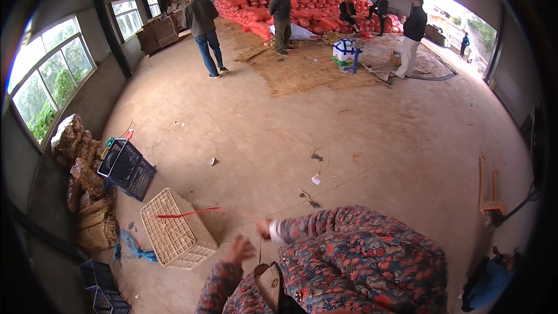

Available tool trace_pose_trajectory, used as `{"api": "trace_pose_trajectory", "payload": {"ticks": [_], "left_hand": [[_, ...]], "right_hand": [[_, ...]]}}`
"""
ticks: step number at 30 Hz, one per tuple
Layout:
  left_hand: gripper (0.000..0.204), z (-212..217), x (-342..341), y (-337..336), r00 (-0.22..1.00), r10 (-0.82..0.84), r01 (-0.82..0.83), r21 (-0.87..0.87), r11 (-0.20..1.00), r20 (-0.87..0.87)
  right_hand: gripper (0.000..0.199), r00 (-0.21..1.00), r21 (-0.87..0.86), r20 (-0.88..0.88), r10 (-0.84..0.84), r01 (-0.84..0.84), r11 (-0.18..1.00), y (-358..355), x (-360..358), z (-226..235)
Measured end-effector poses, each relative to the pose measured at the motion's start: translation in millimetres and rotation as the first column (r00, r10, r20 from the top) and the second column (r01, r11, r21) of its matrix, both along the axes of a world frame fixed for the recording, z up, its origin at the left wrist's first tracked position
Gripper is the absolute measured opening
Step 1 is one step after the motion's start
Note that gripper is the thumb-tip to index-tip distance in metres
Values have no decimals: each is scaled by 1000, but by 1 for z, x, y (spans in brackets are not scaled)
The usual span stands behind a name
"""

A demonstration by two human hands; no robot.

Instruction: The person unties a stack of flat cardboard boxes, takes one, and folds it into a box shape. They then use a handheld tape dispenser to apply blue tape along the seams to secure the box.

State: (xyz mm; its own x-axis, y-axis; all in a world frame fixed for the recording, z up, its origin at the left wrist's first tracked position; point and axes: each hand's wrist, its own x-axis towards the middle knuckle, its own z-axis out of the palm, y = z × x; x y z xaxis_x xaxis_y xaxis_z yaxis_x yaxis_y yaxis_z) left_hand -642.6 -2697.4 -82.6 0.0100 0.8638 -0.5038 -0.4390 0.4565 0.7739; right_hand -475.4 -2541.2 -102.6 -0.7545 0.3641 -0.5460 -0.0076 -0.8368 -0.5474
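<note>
My right hand (264,228) is closed near the lower middle, at the end of a flower-patterned padded sleeve. A thin red strip (189,213) stretches from above the crate toward this hand, blurred near it, and another red length hangs below the hand. My left hand (239,250) is just to the left and slightly lower, its fingers apart and somewhat blurred, with nothing visible in them. Left of my hands, an upturned cream plastic lattice crate (180,231) rests on the concrete floor, apart from both hands.
A dark blue crate (129,170) stands by filled sacks (81,154) along the left wall; blue twine (138,248) lies nearby. A wooden frame (491,197) is at right. Several people stand or sit near piled red sacks (325,9). A person in blue (493,285) is lower right.
</note>
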Motion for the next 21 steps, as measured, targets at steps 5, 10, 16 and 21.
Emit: {"api": "trace_pose_trajectory", "payload": {"ticks": [5, 10, 16, 21], "left_hand": [[42, -38, 33, -92, 864, -465, 473, -8, 881, -194], [36, -26, 26, -110, 937, -279, 239, -198, 951, -210], [30, -2, 45, -42, 954, -182, 138, -187, 973, -240], [27, 3, 47, -19, 954, -169, 130, -163, 978, -249]], "right_hand": [[37, 713, 73, 115, -691, 688, 722, 188, 103, -5], [36, 340, 104, 70, -938, 933, 346, 296, 206, 44], [35, -218, 100, -42, -975, 970, -221, 360, 325, 126], [34, -465, 147, -85, -881, 869, -472, 356, 453, 165]]}}
